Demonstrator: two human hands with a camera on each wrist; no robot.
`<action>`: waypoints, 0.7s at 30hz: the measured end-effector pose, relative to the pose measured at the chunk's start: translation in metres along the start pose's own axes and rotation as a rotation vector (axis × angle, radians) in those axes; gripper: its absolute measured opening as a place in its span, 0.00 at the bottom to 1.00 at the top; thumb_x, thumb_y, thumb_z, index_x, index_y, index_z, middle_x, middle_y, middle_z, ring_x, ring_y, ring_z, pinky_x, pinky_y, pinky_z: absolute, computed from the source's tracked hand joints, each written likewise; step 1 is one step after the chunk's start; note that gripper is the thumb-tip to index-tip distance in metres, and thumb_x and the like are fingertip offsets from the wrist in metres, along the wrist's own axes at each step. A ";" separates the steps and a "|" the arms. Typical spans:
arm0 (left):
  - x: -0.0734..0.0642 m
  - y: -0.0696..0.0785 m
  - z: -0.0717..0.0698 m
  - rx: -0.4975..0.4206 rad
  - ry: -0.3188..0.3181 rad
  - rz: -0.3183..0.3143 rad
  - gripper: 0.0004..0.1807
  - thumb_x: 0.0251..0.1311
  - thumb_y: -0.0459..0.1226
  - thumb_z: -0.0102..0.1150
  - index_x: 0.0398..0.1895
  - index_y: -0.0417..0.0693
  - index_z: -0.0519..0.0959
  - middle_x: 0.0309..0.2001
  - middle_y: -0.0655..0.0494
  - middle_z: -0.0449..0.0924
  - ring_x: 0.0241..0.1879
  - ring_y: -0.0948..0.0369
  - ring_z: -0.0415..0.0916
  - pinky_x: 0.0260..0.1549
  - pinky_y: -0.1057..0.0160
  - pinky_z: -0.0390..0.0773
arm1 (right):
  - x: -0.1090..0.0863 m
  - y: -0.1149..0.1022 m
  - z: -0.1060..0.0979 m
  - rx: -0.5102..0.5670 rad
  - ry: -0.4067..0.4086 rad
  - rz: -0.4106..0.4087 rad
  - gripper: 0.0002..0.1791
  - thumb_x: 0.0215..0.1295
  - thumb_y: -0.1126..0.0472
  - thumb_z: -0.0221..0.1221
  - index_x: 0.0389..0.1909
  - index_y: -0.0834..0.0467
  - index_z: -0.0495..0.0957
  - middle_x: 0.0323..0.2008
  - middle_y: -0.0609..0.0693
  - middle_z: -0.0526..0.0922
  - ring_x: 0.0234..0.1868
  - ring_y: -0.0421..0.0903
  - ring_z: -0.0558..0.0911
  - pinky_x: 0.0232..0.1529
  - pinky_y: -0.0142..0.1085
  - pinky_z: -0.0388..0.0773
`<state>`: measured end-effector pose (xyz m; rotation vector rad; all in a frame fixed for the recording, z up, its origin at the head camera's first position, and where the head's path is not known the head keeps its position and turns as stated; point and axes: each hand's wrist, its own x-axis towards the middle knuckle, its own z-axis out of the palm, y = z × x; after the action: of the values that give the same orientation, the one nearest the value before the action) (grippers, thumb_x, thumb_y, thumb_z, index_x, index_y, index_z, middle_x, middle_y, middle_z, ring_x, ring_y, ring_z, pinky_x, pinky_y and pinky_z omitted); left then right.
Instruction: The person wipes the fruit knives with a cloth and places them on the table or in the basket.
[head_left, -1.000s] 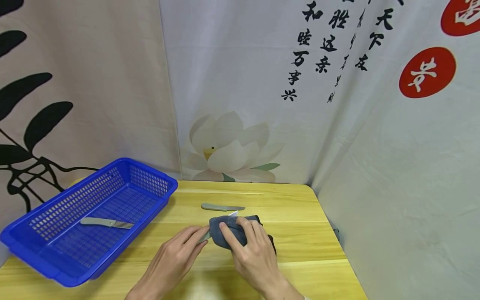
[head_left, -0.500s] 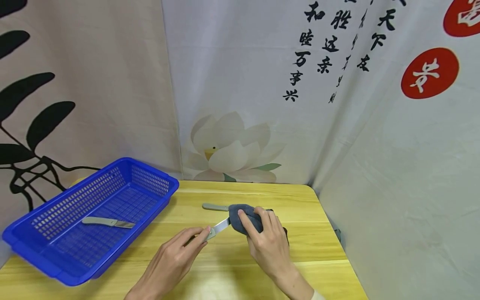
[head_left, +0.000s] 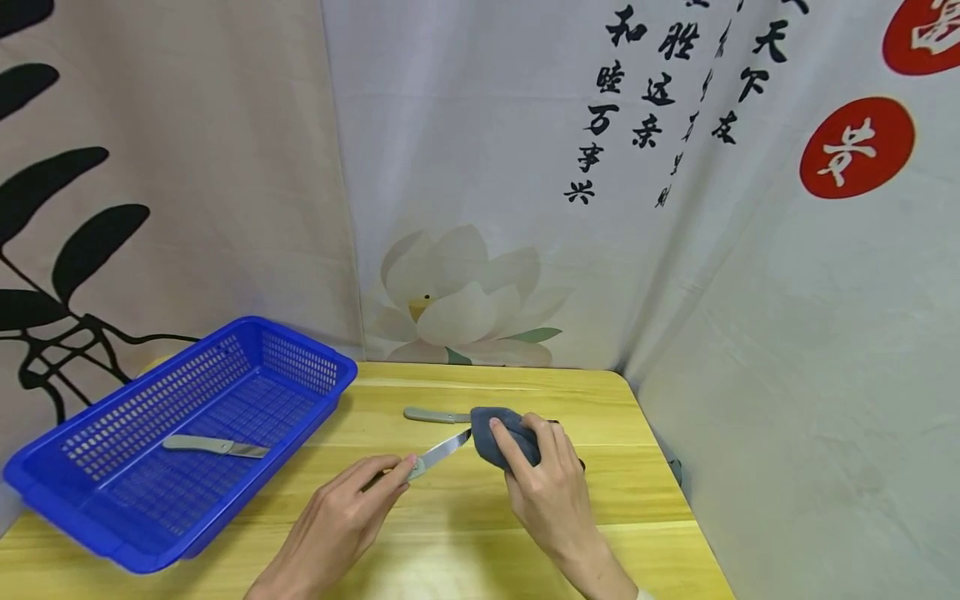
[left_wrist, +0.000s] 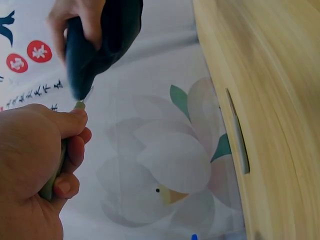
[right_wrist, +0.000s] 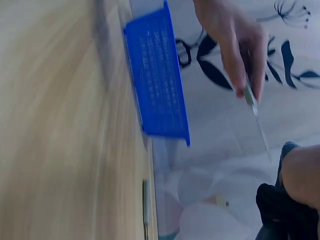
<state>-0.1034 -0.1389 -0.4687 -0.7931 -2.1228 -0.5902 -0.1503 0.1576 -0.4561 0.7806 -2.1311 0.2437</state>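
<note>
My left hand (head_left: 337,517) grips the pale green handle of a small knife (head_left: 442,450), its bare blade pointing up and right. My right hand (head_left: 551,500) holds a folded blue-grey cloth (head_left: 491,437) just beyond the blade's tip. In the right wrist view, the knife blade (right_wrist: 261,127) shows apart from the cloth (right_wrist: 287,149). A second knife (head_left: 431,414) lies on the table behind the hands, the end of its blade hidden by the cloth in the head view. A third knife (head_left: 198,443) lies inside the blue basket (head_left: 67,527).
The basket stands at the left of the wooden table (head_left: 630,542), angled away. Behind the table's far edge hangs a printed curtain (head_left: 465,125), and another curtain side (head_left: 810,375) borders the right.
My right hand has drawn the cloth right and away along the blade, which was wrapped in it and now shows bare. The left hand keeps its hold on the knife handle, almost in place.
</note>
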 end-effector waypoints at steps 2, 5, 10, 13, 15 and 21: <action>0.000 0.000 0.000 -0.003 -0.004 -0.002 0.27 0.92 0.49 0.41 0.65 0.47 0.89 0.50 0.54 0.91 0.41 0.59 0.91 0.39 0.65 0.91 | 0.002 -0.010 0.001 0.019 0.006 -0.038 0.35 0.62 0.67 0.69 0.72 0.49 0.85 0.56 0.63 0.83 0.46 0.56 0.80 0.47 0.49 0.87; 0.001 0.000 0.001 -0.004 -0.010 -0.008 0.27 0.92 0.49 0.41 0.65 0.48 0.89 0.50 0.55 0.91 0.41 0.60 0.91 0.38 0.65 0.91 | 0.004 -0.025 0.001 0.030 0.004 -0.089 0.33 0.67 0.65 0.63 0.74 0.48 0.84 0.57 0.62 0.84 0.47 0.54 0.80 0.48 0.47 0.87; 0.001 -0.001 0.002 0.022 -0.001 0.011 0.27 0.93 0.48 0.39 0.62 0.47 0.90 0.49 0.54 0.91 0.40 0.59 0.90 0.37 0.64 0.90 | 0.006 -0.046 0.002 0.031 -0.028 -0.144 0.35 0.66 0.63 0.70 0.76 0.47 0.82 0.59 0.60 0.84 0.48 0.52 0.80 0.49 0.44 0.87; 0.000 -0.002 0.003 0.045 0.018 0.033 0.28 0.94 0.47 0.38 0.58 0.47 0.91 0.48 0.53 0.91 0.40 0.58 0.90 0.37 0.62 0.90 | 0.006 -0.053 0.003 0.020 -0.032 -0.168 0.27 0.78 0.62 0.61 0.76 0.48 0.82 0.60 0.59 0.84 0.48 0.51 0.81 0.49 0.43 0.87; 0.000 -0.003 0.003 0.053 0.027 0.044 0.28 0.94 0.47 0.38 0.57 0.47 0.90 0.48 0.52 0.91 0.41 0.57 0.90 0.37 0.61 0.91 | 0.005 -0.056 0.005 0.007 -0.028 -0.176 0.24 0.86 0.60 0.49 0.75 0.48 0.83 0.59 0.59 0.84 0.47 0.51 0.81 0.48 0.42 0.87; -0.001 -0.004 0.003 0.070 0.033 0.070 0.27 0.94 0.45 0.36 0.63 0.47 0.89 0.49 0.52 0.90 0.40 0.57 0.90 0.37 0.60 0.91 | 0.005 -0.054 0.007 -0.021 -0.011 -0.158 0.27 0.91 0.59 0.39 0.72 0.47 0.85 0.58 0.59 0.85 0.46 0.51 0.80 0.48 0.43 0.86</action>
<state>-0.1075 -0.1400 -0.4722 -0.8098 -2.0653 -0.4866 -0.1236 0.1099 -0.4620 0.9348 -2.0663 0.1326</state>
